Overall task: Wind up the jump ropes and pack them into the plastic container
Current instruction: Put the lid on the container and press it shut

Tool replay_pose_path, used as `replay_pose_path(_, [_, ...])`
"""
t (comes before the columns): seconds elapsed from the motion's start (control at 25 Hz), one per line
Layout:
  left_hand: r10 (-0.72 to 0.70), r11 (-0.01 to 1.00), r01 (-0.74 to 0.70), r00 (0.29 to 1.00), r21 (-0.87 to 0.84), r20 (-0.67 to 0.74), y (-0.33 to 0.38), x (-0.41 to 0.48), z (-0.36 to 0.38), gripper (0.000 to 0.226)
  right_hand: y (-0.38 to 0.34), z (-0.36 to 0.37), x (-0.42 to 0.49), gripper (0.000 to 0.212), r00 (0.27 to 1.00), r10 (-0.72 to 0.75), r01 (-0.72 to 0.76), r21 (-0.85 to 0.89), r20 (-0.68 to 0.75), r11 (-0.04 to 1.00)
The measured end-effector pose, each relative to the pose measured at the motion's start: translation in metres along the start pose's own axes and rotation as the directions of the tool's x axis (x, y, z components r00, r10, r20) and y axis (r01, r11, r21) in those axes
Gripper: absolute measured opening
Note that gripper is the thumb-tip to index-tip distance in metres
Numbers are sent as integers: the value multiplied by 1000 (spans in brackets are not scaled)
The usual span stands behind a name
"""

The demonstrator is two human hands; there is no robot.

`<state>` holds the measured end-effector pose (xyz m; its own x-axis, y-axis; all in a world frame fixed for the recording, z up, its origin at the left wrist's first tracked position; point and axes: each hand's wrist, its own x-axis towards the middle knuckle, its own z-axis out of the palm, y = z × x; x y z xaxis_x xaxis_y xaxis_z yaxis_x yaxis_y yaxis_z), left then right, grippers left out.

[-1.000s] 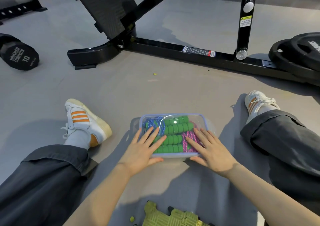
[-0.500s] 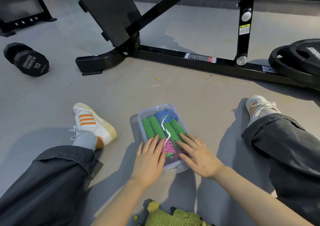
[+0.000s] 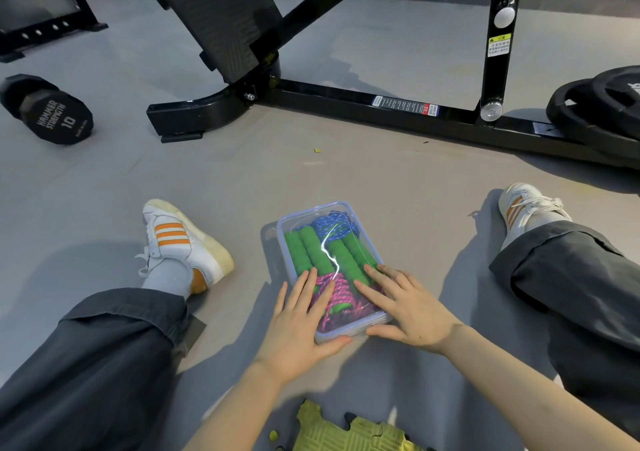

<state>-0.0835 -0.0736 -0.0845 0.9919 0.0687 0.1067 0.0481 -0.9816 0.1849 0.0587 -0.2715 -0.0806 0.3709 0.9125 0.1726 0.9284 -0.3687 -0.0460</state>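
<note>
A clear plastic container [image 3: 282, 229] with a transparent lid lies on the grey floor between my legs, its long side pointing away from me. Inside it are jump ropes with green foam handles [image 3: 313, 249], a blue cord [image 3: 332, 223] at the far end and a pink cord [image 3: 334, 294] at the near end. My left hand [image 3: 298, 322] lies flat on the lid's near left corner, thumb against the near wall. My right hand [image 3: 408, 305] presses flat on the near right corner, thumb under the rim.
A black bench frame [image 3: 381, 104] crosses the floor ahead. A 10-marked dumbbell [image 3: 52, 114] lies at the left, weight plates [image 3: 602, 104] at the right. A yellow-green foam mat piece [image 3: 346, 433] is close to me. My shoes [image 3: 180, 242] flank the container.
The container has been turned from crosswise to lengthwise under my hands. Both hands now sit on its near end instead of its two sides.
</note>
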Motion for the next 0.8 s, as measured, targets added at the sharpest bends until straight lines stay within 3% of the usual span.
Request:
replay_pose_path(0.32, [-6,999,9,997,46,-74,0,5,8,91,12,-6,3,77,997,-71,71,-4,28,997])
replay_pose_path(0.56, [59,993,-39,979,110,-194,-1,11,10,80,10,0,6,71,993,-105,102,-59,-54,993])
replay_pose_path(0.8, [171,977,-144,970,156,-174,-17,23,4,71,-6,-2,3,69,994,32,-41,-82,-108,996])
